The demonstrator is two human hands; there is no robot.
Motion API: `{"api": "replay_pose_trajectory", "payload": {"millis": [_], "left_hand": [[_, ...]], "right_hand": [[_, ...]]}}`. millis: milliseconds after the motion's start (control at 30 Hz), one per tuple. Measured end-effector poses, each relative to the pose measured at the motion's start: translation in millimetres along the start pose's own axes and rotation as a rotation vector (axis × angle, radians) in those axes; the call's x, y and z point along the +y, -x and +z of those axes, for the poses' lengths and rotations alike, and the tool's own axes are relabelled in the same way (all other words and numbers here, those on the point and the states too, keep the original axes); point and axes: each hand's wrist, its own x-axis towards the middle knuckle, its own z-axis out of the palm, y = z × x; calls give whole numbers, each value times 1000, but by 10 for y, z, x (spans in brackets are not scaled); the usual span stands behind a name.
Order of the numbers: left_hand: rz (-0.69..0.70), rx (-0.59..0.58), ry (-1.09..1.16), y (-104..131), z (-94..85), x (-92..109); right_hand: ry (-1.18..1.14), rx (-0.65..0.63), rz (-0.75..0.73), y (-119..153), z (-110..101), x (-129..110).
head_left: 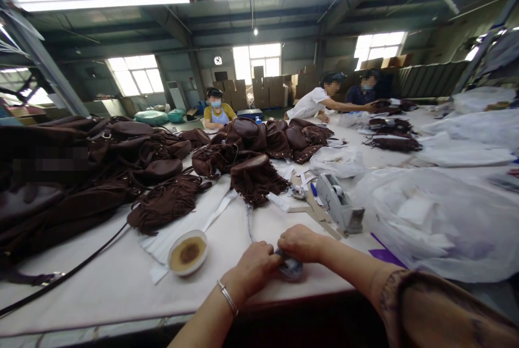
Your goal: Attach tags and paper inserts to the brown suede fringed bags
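Observation:
My left hand point(253, 268) and my right hand point(302, 242) meet near the table's front edge. Both are closed, fingers bent, on a small grey-blue translucent object point(292, 269); its kind is hard to make out, and the fingers cover its upper part. Left of my hands stands a white bowl point(206, 255) with a yellowish-brown content, dark in the middle. Beyond them, slightly right, is a grey tape dispenser point(338, 205) with a blue pen point(313, 189) beside it. A dark brown fringed bag point(257, 178) lies farther back.
Dark brown bags point(133, 148) are heaped across the left and middle of the white table point(121, 294). Clear plastic bags point(441, 223) cover much of the right side. Three people work at the far side. One long strap point(73, 267) trails at left.

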Motion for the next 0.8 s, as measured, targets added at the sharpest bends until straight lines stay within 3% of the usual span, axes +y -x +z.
{"api": "replay_pose_trajectory", "payload": {"millis": [167,267,367,500,600,700,800], "left_hand": [[-245,89,9,35,153,298],[-342,117,28,39,147,426],[-333,71,58,63,54,342],[-253,62,37,155,-84,30],[-249,91,67,201,-80,-143],[-325,102,134,190,16,-176],[-420,135,185,153,119,-88]], "right_hand": [[-60,77,386,-6,61,-141],[-64,38,471,-83,134,-204],[-40,28,338,-194,148,-193],[0,-1,38,-372,98,-98],[18,-17,-98,-511,57,-28],[11,-7,-119,-603,36,16],[-18,48,24,-630,59,19]]}}
